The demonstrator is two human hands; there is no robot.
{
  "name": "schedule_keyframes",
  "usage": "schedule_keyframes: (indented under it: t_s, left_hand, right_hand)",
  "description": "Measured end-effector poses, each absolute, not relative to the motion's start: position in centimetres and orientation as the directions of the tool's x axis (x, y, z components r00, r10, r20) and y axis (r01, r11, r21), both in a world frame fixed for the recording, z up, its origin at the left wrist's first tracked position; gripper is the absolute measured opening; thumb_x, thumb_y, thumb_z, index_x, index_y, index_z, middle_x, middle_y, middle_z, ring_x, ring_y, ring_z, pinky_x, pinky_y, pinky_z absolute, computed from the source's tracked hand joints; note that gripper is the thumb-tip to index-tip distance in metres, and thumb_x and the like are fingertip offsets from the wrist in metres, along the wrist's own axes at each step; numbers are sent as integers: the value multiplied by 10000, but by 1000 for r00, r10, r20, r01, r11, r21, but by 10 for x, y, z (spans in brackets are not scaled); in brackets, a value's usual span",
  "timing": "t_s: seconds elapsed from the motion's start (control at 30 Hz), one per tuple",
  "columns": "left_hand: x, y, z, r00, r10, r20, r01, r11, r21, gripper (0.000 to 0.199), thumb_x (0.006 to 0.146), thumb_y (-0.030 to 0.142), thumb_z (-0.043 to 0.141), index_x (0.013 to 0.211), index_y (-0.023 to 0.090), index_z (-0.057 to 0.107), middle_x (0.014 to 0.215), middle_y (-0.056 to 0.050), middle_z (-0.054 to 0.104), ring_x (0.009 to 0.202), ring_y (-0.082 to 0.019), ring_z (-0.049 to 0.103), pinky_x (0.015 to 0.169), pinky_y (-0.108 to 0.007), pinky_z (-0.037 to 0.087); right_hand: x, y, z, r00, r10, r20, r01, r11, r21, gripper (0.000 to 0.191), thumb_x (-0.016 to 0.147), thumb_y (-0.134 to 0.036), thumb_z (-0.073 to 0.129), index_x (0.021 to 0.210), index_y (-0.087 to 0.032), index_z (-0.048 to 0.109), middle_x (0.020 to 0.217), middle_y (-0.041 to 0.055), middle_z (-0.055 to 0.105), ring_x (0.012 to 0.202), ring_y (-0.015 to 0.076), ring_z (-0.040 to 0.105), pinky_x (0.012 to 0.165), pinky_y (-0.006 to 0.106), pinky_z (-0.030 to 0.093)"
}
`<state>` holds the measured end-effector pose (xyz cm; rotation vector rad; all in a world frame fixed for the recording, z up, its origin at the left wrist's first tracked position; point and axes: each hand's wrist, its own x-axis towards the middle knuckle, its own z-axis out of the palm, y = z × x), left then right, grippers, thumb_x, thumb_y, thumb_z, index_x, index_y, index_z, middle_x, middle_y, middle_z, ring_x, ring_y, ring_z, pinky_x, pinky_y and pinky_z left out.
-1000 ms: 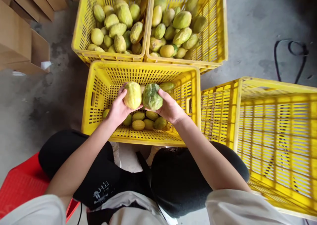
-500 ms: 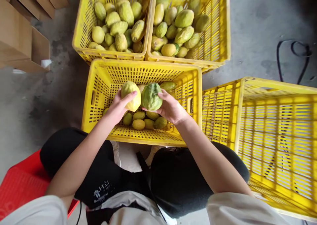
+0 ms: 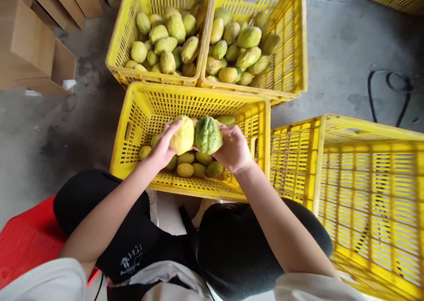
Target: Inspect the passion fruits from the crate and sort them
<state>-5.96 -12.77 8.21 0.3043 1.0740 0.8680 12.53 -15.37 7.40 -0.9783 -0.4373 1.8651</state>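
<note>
There is white writing [image 3: 132, 257] on the black clothing by the person's lap, but it is too small to read.

The left hand [image 3: 163, 148] is wrapped around a pale yellow fruit [image 3: 182, 135]. The thumb lies on top of it and the fingers are curled under it. The right hand [image 3: 233, 150] is closed around a bumpy green fruit [image 3: 208, 135]. The two fruits are side by side and touch each other. The two hands are close together, one on each side of the pair. Both fruits are held up above the middle of the near crate [image 3: 139, 102].

The near crate is yellow plastic with slotted walls. It sits on the gray floor [image 3: 338, 58] right in front of the person's knees. At its bottom lie a few small fruits [image 3: 192, 163], yellow and green, in a low layer under the hands.

Behind it stand two more yellow crates, side by side and touching. The far left crate [image 3: 122, 40] holds a heap of yellow-green fruits. The far right crate [image 3: 296, 36] holds a heap too, with some greener ones.

On the right is a big yellow crate [image 3: 364, 181]. I cannot tell what is in it.

Brown cardboard boxes [image 3: 36, 49] stand at the top left. A red crate [image 3: 26, 243] is at the bottom left, beside the person's leg. A black cable [image 3: 387, 84] lies on the floor at the right.
</note>
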Motion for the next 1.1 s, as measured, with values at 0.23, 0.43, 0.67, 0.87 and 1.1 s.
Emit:
schedule_keyframes:
  t_s: [0.23, 0.43, 0.67, 0.87, 1.1]
  left_hand:
    - [-62, -128, 92, 134, 727, -673, -553, 618, 558, 309, 963, 329, 577, 1236, 221, 674, 1139, -77, 757, 1232, -322, 705, 996, -430, 655]
    - [-60, -133, 95, 184, 708, -681, -562, 645, 518, 244, 945, 279, 571, 1146, 174, 661, 1203, -111, 740, 1285, -320, 675, 1056, -434, 623]
    - [-56, -132, 91, 153, 799, -581, -578, 549, 604, 292, 945, 237, 717, 1223, 256, 629, 1299, -55, 710, 1346, -299, 651, 1097, -421, 596]
    - [-58, -128, 84, 180, 832, -524, -556, 526, 644, 238, 976, 283, 664, 1210, 239, 645, 1256, -62, 721, 1357, -286, 644, 1113, -410, 593]
    - [-60, -130, 90, 233, 774, -588, -567, 600, 564, 333, 939, 331, 592, 1245, 210, 641, 1165, -85, 743, 1252, -310, 690, 1057, -439, 619]
  right_hand:
    - [118, -156, 74, -203, 858, -471, -567, -495, -659, 397, 796, -478, 815, 1120, -286, 693, 1133, 38, 793, 1259, 317, 706, 1036, 513, 642]
    - [117, -157, 75, -156, 847, -508, -532, -505, -679, 360, 727, -378, 847, 1028, -262, 686, 1169, 48, 785, 1289, 322, 688, 1059, 483, 631]
    - [125, -156, 79, -194, 857, -478, -554, -498, -668, 416, 741, -463, 733, 1106, -265, 707, 1162, 54, 795, 1298, 346, 684, 1051, 520, 622]
    - [126, -156, 85, -233, 889, -395, -532, -456, -714, 491, 714, -411, 743, 1180, -262, 699, 1161, 51, 799, 1322, 346, 677, 1097, 519, 601]
    - [126, -159, 75, -211, 876, -434, -502, -478, -720, 459, 702, -468, 882, 1072, -258, 712, 1089, 65, 805, 1258, 329, 718, 1036, 446, 656]
